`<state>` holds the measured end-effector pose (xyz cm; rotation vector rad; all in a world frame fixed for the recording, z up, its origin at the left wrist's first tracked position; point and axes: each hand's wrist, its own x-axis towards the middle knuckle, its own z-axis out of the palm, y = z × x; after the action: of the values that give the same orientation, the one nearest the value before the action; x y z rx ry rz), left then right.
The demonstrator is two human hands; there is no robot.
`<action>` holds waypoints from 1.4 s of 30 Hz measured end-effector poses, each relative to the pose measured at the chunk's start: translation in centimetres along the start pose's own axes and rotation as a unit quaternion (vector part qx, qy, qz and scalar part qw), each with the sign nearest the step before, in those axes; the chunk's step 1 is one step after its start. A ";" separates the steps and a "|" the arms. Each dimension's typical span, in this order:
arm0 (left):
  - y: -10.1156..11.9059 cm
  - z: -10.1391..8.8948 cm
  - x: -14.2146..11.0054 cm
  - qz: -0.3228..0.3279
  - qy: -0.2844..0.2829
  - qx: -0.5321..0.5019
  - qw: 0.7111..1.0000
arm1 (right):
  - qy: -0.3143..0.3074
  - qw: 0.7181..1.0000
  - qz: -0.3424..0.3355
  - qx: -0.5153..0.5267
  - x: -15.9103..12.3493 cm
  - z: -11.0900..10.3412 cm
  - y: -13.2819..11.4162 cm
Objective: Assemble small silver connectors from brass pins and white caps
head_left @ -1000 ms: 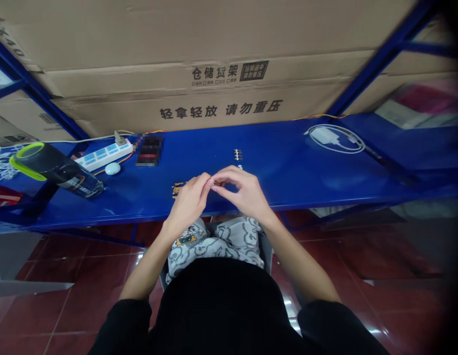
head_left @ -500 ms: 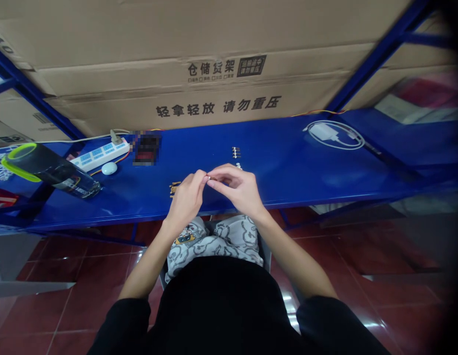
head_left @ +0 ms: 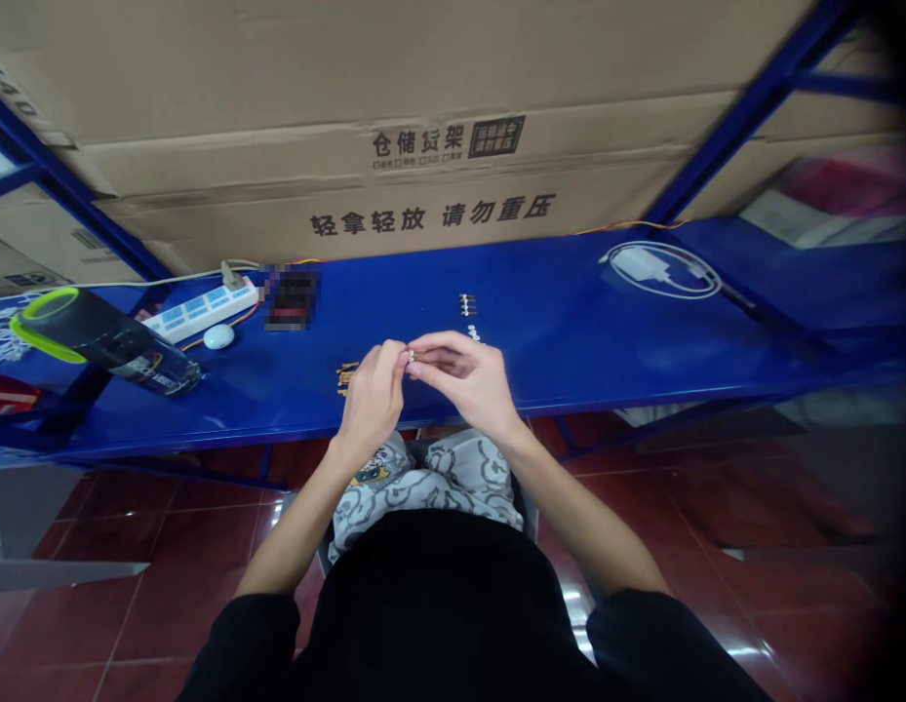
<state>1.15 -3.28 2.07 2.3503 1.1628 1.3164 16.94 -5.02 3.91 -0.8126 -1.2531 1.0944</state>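
Observation:
My left hand (head_left: 375, 395) and my right hand (head_left: 471, 380) meet fingertip to fingertip just above the front of the blue tabletop. Both are closed in a pinch on a small part with a white piece (head_left: 411, 358) at the fingertips; it is too small to name surely. Beside my left hand lie several small gold-coloured, screw-like pieces (head_left: 345, 378), partly hidden by it. Beyond my right hand a short row of thin dark pieces with white parts (head_left: 467, 304) lies on the table. Small white round pieces (head_left: 473, 333) sit nearer, partly covered by that hand.
On the left are a dark bottle (head_left: 123, 346) with a green loop, a white power strip (head_left: 204, 307) and a white oval object (head_left: 218, 336). A white charger (head_left: 639, 263) with coiled cable lies right. Large cardboard (head_left: 423, 58) stands behind the blue tabletop (head_left: 570, 331).
My fingers have shifted slightly around the small part, and its white piece shows more plainly. A little more of the white round pieces beyond my right hand is visible.

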 end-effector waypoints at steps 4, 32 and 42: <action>0.2 0.1 0.0 0.006 0.009 -0.011 1.000 | 0.039 0.999 -0.006 0.026 0.2 -0.1 0.2; 0.1 0.3 0.1 0.026 0.070 -0.047 0.996 | 0.069 0.986 0.046 0.146 -0.1 1.3 1.5; -0.1 -0.1 0.1 0.033 0.038 -0.065 0.997 | 0.030 0.997 0.024 0.070 -0.3 0.8 1.0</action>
<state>1.06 -3.16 2.14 2.2815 0.9950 1.4690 15.94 -5.05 3.04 -0.7669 -1.0991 1.1732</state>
